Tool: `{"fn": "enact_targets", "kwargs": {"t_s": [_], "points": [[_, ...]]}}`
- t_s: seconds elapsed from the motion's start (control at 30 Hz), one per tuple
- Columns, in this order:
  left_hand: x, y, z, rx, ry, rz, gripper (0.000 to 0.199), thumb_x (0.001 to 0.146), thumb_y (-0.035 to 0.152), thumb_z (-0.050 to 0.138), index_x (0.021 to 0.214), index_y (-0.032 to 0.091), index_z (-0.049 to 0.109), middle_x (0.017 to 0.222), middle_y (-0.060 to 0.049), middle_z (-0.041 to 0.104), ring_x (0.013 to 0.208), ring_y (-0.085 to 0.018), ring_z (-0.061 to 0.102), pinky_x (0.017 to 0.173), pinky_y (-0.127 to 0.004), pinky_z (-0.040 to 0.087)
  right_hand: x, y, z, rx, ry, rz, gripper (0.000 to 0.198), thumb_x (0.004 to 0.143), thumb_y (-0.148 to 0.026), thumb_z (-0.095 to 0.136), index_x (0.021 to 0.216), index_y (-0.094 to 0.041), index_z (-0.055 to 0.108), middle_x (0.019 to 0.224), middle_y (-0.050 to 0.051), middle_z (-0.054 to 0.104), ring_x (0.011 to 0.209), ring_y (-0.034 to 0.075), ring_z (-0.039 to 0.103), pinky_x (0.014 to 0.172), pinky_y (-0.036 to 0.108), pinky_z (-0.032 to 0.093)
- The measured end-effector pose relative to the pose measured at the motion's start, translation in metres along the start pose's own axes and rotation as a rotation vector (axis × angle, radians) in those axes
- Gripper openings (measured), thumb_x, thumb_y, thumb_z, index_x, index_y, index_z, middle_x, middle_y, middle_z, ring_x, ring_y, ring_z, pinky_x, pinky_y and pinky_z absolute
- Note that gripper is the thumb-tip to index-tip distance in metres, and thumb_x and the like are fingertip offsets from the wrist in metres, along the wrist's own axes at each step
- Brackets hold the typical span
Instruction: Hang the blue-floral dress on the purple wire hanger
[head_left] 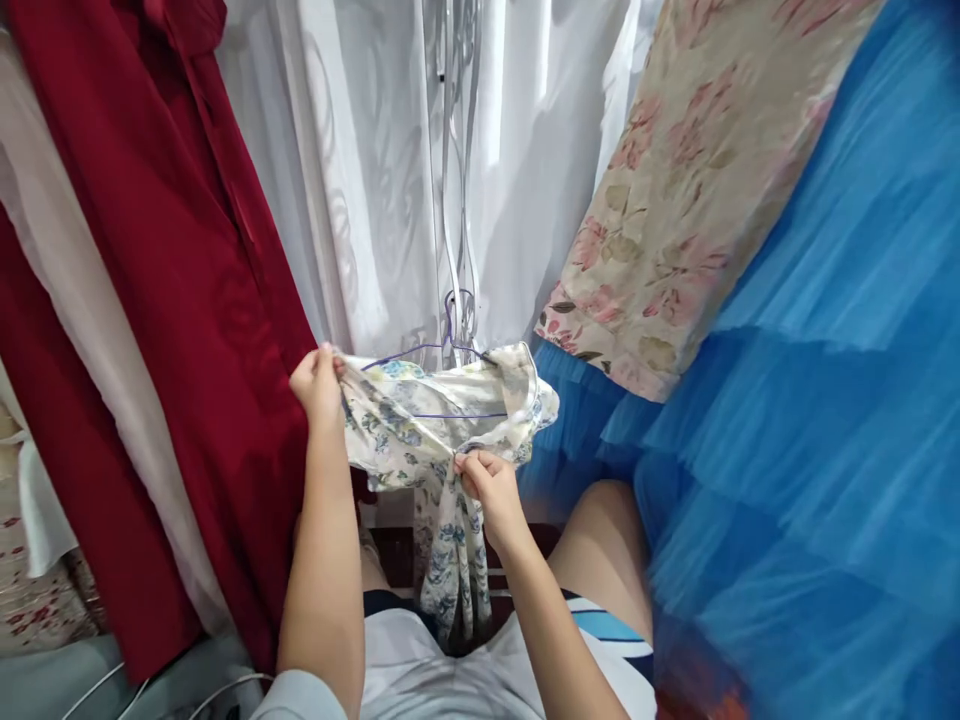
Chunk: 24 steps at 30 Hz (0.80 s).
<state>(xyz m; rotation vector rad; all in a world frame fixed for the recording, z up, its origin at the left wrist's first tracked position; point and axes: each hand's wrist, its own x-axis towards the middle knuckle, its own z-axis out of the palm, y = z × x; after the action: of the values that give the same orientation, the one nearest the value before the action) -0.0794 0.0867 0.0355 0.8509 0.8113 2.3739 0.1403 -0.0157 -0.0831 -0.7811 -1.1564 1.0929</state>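
A floral dress (397,440), white with blue and yellowish flowers, hangs on a thin purple wire hanger (409,352) in front of me. My left hand (319,380) pinches its left shoulder edge and pulls it outward. The front of the neckline is closed between the fingers of my right hand (484,480), near the middle. The hanger's lower bar shows inside the stretched neck opening, and its hook sits among white straps (452,200). Below my right hand, the lower part of the dress falls in narrow folds between my legs.
White curtain-like fabric (517,180) hangs behind the hanger. On the left are long dark red garments (172,300) and a pale cloth. A beige garment with pink flowers (660,220) and a layered blue tulle skirt (817,450) hang close on the right. White wires (232,683) show at lower left.
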Motion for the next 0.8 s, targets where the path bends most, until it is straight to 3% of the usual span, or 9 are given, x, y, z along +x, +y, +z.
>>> {"fn": "enact_targets", "kwargs": {"t_s": [0.07, 0.17, 0.27, 0.37, 0.43, 0.5, 0.6, 0.7, 0.8], "points": [[0.001, -0.018, -0.033, -0.091, 0.166, -0.216, 0.021, 0.09, 0.019, 0.058, 0.07, 0.014, 0.056, 0.059, 0.005, 0.054, 0.052, -0.005, 0.051, 0.059, -0.016, 0.043, -0.009, -0.005, 0.015, -0.007, -0.075, 0.013, 0.031, 0.078, -0.041, 0.064, 0.059, -0.019, 0.053, 0.042, -0.008, 0.034, 0.041, 0.007, 0.022, 0.044, 0.024, 0.013], [-0.03, -0.049, -0.073, -0.086, 0.16, -0.331, 0.032, 0.093, 0.021, 0.052, 0.062, 0.016, 0.046, 0.053, 0.005, 0.048, 0.047, -0.006, 0.048, 0.055, -0.019, 0.043, -0.012, 0.002, 0.027, -0.016, -0.108, 0.027, 0.032, 0.078, -0.04, 0.063, 0.058, -0.02, 0.05, 0.043, -0.007, 0.038, 0.04, 0.007, 0.025, 0.044, 0.024, 0.015], [-0.077, -0.077, -0.09, -0.098, 0.112, -0.387, 0.034, 0.089, 0.032, 0.059, 0.061, 0.017, 0.047, 0.054, 0.003, 0.051, 0.052, -0.01, 0.054, 0.058, -0.023, 0.047, -0.003, 0.025, 0.013, 0.0, -0.014, 0.084, 0.032, 0.078, -0.041, 0.061, 0.056, -0.019, 0.052, 0.041, -0.007, 0.038, 0.039, 0.008, 0.027, 0.043, 0.023, 0.017], [-0.115, -0.087, -0.077, -0.176, -0.046, -0.439, 0.034, 0.084, 0.044, 0.064, 0.066, 0.017, 0.055, 0.063, -0.001, 0.06, 0.065, -0.016, 0.063, 0.067, -0.029, 0.052, 0.008, 0.041, -0.019, -0.067, 0.084, 0.143, 0.033, 0.076, -0.043, 0.062, 0.055, -0.019, 0.055, 0.039, -0.007, 0.036, 0.038, 0.008, 0.025, 0.042, 0.024, 0.017], [-0.134, -0.079, -0.057, -0.263, -0.216, -0.431, 0.035, 0.08, 0.05, 0.067, 0.071, 0.017, 0.059, 0.07, -0.001, 0.063, 0.073, -0.017, 0.065, 0.074, -0.031, 0.054, 0.01, 0.037, -0.037, -0.145, 0.08, 0.133, 0.023, 0.072, -0.039, 0.068, 0.064, -0.018, 0.062, 0.046, -0.004, 0.048, 0.044, 0.011, 0.038, 0.045, 0.024, 0.026], [-0.15, -0.064, -0.034, -0.278, -0.395, -0.372, 0.033, 0.079, 0.049, 0.069, 0.074, 0.018, 0.061, 0.075, -0.001, 0.063, 0.075, -0.015, 0.064, 0.079, -0.03, 0.053, 0.006, 0.021, -0.045, -0.214, -0.025, 0.089, 0.027, 0.065, -0.03, 0.076, 0.087, -0.018, 0.069, 0.07, 0.001, 0.065, 0.066, 0.018, 0.057, 0.057, 0.026, 0.041], [-0.172, -0.038, -0.007, -0.04, -0.749, -0.265, 0.026, 0.085, 0.042, 0.066, 0.08, 0.016, 0.065, 0.076, -0.002, 0.063, 0.072, -0.013, 0.061, 0.074, -0.025, 0.05, -0.009, -0.008, -0.039, -0.236, -0.301, 0.06, 0.049, 0.062, -0.022, 0.079, 0.11, -0.021, 0.066, 0.1, 0.004, 0.068, 0.098, 0.024, 0.06, 0.081, 0.031, 0.048], [-0.185, -0.022, 0.001, 0.084, -0.96, -0.23, 0.022, 0.088, 0.036, 0.063, 0.097, 0.016, 0.065, 0.081, -0.004, 0.063, 0.077, -0.014, 0.061, 0.075, -0.025, 0.049, -0.021, -0.026, -0.031, -0.203, -0.32, 0.079, 0.02, 0.077, -0.031, 0.069, 0.092, -0.017, 0.069, 0.088, 0.004, 0.069, 0.086, 0.022, 0.061, 0.077, 0.031, 0.048], [-0.186, -0.02, -0.006, -0.014, -1.012, -0.295, 0.05, 0.085, 0.036, 0.067, 0.13, 0.023, 0.05, 0.102, -0.007, 0.062, 0.1, -0.019, 0.061, 0.091, -0.031, 0.048, -0.026, -0.035, -0.035, -0.155, -0.204, 0.102, 0.023, 0.083, -0.038, 0.065, 0.085, -0.016, 0.069, 0.079, 0.003, 0.068, 0.074, 0.019, 0.059, 0.07, 0.029, 0.047]]}}
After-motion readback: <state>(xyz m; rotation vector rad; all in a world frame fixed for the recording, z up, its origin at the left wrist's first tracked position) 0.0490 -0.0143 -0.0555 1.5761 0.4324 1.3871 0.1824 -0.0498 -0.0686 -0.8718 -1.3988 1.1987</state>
